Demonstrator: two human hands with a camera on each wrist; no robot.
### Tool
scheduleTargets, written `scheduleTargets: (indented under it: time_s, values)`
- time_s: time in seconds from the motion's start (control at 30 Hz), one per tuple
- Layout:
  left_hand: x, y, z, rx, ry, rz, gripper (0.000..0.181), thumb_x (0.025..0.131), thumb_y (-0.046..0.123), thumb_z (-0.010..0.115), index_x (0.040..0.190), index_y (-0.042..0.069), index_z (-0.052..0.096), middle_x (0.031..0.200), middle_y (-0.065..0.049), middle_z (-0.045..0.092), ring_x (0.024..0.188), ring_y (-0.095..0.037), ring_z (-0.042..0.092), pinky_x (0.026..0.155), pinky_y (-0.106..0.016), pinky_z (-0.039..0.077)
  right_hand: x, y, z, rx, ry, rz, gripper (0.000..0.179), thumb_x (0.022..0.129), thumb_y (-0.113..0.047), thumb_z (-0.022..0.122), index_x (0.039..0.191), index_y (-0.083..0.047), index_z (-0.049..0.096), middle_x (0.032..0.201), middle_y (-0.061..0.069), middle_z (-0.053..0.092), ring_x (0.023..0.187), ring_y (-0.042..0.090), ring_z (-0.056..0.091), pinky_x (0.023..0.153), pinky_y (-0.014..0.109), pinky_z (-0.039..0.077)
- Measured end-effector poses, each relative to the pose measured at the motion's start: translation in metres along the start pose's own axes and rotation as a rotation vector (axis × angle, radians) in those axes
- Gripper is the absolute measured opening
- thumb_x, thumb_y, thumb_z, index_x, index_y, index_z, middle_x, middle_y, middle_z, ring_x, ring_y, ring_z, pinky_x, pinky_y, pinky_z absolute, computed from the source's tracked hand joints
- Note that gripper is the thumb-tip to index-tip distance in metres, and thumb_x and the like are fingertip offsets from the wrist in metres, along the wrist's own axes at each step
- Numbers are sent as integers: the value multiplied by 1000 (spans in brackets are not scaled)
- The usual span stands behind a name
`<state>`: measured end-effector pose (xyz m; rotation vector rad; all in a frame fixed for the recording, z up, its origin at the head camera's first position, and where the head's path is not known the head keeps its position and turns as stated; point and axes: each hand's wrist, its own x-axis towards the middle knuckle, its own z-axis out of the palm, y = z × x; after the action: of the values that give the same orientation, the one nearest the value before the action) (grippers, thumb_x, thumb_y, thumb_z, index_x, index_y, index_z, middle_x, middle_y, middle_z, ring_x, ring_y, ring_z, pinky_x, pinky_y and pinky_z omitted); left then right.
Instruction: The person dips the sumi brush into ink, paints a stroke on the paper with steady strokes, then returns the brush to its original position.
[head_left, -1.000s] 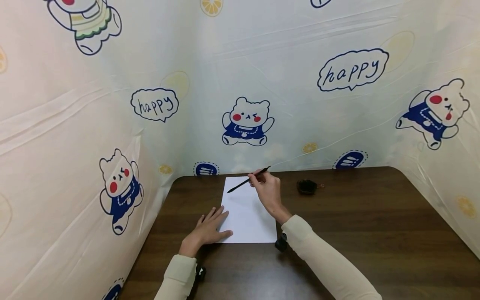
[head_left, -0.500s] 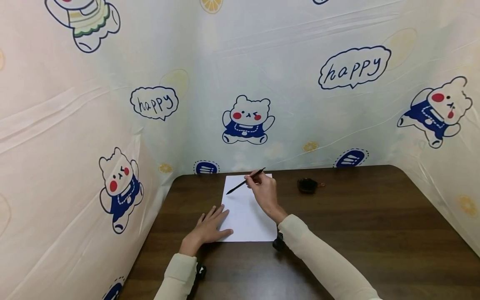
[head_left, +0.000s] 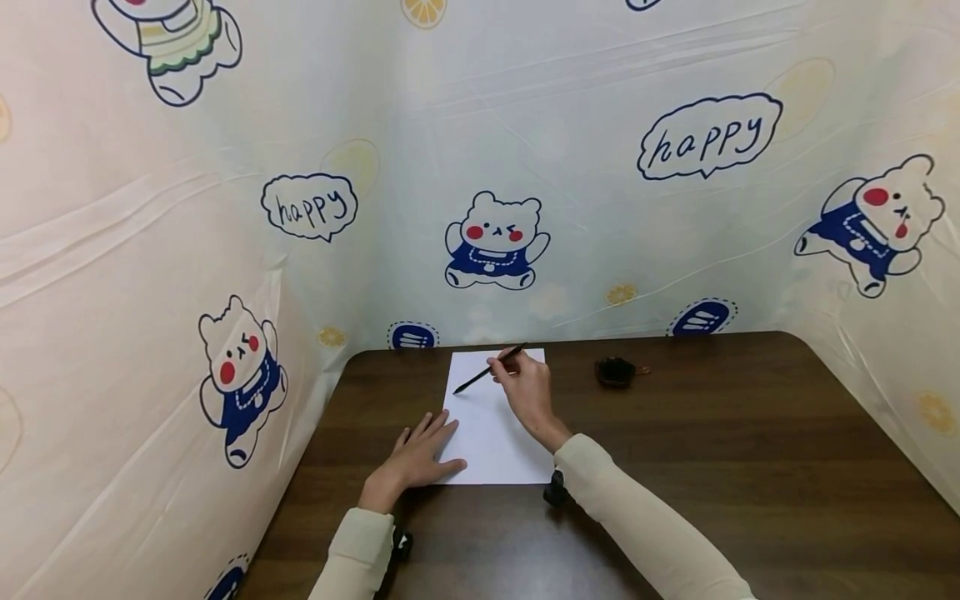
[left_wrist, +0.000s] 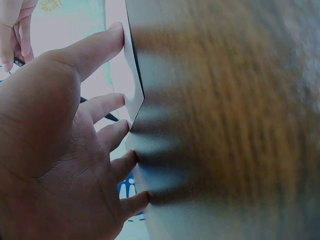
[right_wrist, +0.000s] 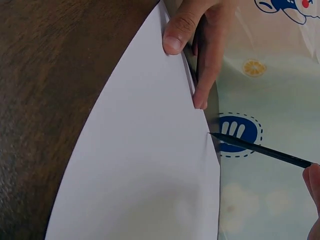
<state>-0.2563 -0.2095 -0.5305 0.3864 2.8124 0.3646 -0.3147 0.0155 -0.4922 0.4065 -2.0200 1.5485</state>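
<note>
White paper (head_left: 495, 442): one tall sheet lying on the table, in the lower middle of the head view.
Black pencil (head_left: 474, 380): leans over the top left part of the paper, with its sharp end pointing down and left. In the right wrist view the tip is right at the paper, near the edge; I cannot tell for sure if it touches.
Right hand (head_left: 527, 392): pinches the pencil with thumb and fingers, over the top right part of the paper.
Left hand (head_left: 411, 462): fingers spread wide, holding nothing. It rests at the left edge of the paper. In the left wrist view the thumb and pointer finger are on the sheet, and the last two fingers are on the table.
Brown table (head_left: 712, 450): wood look with dark stripes, filling the bottom of the head view.
Small dark thing (head_left: 615, 372): sits on the table to the right of the paper, near the back edge; too small to name.
Pale sleeves (head_left: 637, 517): come in from the bottom of the frame.
Cloth wall (head_left: 420, 125): pale, behind the table, with bears (head_left: 491, 258), orange slices (head_left: 620, 294) and "happy" bubbles (head_left: 708, 137).
</note>
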Motion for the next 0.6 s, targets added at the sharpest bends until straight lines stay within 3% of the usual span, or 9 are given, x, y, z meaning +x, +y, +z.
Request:
scheduleTargets:
  time_s: [0.6]
  values:
    - [2, -2, 3, 14, 19, 8, 81, 86, 66, 58, 154, 28, 33, 166, 2, 15, 154, -32, 9, 117, -67, 10, -10, -1, 1, -244, -15, -74, 13, 92, -25, 70, 90, -13, 71, 81, 0, 74, 72, 8, 71, 62, 20, 56]
